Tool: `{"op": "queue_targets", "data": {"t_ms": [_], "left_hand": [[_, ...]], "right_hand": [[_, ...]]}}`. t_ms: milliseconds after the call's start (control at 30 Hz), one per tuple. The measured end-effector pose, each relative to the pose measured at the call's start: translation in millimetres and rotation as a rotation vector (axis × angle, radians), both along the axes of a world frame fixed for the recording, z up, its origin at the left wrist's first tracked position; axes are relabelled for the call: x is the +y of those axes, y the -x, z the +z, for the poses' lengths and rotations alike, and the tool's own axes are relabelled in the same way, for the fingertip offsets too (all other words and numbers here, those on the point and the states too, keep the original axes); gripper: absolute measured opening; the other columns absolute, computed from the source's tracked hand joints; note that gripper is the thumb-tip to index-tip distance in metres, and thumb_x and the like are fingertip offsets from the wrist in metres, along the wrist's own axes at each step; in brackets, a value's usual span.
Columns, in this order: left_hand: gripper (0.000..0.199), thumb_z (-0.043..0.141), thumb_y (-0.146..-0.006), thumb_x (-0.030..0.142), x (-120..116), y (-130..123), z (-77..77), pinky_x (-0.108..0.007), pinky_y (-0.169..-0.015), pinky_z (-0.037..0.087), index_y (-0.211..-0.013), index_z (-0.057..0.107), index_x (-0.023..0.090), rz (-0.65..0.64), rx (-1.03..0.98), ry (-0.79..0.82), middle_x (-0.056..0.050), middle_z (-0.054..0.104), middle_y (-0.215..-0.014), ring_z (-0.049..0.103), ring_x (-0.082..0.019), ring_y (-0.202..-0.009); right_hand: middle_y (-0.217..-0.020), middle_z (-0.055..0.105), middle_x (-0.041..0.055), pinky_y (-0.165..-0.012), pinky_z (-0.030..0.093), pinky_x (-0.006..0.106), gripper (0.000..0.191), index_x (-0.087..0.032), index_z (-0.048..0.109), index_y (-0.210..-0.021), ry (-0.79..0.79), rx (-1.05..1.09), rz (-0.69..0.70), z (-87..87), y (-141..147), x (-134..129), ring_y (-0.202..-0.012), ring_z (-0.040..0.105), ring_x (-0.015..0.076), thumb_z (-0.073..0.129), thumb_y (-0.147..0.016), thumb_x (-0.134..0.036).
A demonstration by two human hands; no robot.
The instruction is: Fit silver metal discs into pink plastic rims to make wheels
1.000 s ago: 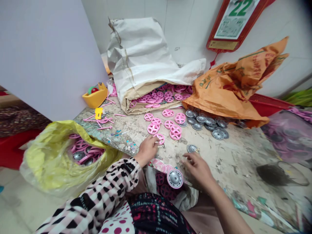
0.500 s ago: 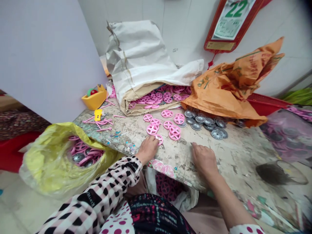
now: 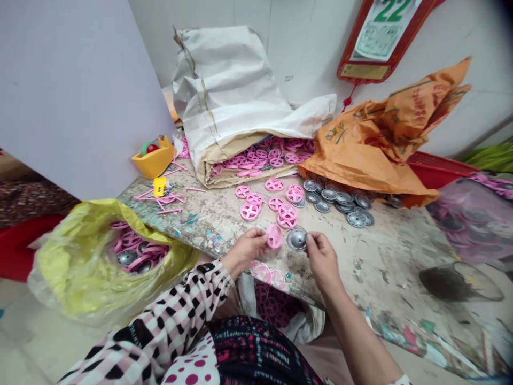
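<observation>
My left hand [image 3: 249, 248] pinches a pink plastic wheel [image 3: 274, 236], tilted up on its edge above the front of the table. Close to its right, my right hand [image 3: 321, 255] grips a grey hubcap-like disc [image 3: 297, 239] by its rim, domed face showing. The wheel and the disc are a small gap apart. Just beyond them lie several loose pink wheels [image 3: 250, 210]. Farther right is a pile of grey discs [image 3: 343, 198] at the mouth of an orange sack [image 3: 368, 144].
A white sack [image 3: 236, 85] spills pink wheels at the back. Pink rods [image 3: 170, 210] and a yellow holder [image 3: 154, 161] lie at left. Below the table's left edge, a yellow bag [image 3: 72, 256] contains pink wheels with grey discs. A glass [image 3: 460, 282] lies at right.
My left hand has lifted a pink wheel from the table and brought it rightward. My right hand has moved slightly left, and the grey disc in it now shows face up.
</observation>
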State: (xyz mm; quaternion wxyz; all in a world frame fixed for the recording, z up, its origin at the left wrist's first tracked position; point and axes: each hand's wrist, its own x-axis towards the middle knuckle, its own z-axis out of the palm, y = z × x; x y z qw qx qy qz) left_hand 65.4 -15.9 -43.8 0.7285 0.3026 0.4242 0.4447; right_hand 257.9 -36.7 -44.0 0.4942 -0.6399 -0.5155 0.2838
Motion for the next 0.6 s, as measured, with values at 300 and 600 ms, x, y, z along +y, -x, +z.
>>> {"op": "queue_targets", "data": {"t_ms": [300,600], "left_hand": [[0.036,0.077,-0.061,0.015,-22.5,-16.0,2.1,-0.027,-0.058,0.054,-0.089,0.055,0.013,-0.026,-0.148,0.086,-0.003,0.064,-0.077,0.062,-0.014,-0.063],[0.036,0.076,-0.051,0.016,-22.9,-17.8,4.1,-0.019,-0.051,0.044,-0.079,0.053,0.014,-0.027,-0.013,0.064,0.002,0.06,-0.064,0.055,-0.009,-0.053]], "right_hand": [[-0.101,0.053,0.011,-0.08,0.044,0.036,0.035,-0.015,0.058,-0.11,-0.233,-0.385,0.082,-5.6,38.1,-22.7,-0.09,0.053,0.0203,0.046,-0.09,-0.04],[-0.095,0.066,0.0035,-0.078,0.046,0.031,0.031,-0.02,0.061,-0.103,0.137,-0.015,0.403,-0.6,22.2,-16.9,-0.085,0.06,0.0186,0.051,-0.084,-0.043]]}}
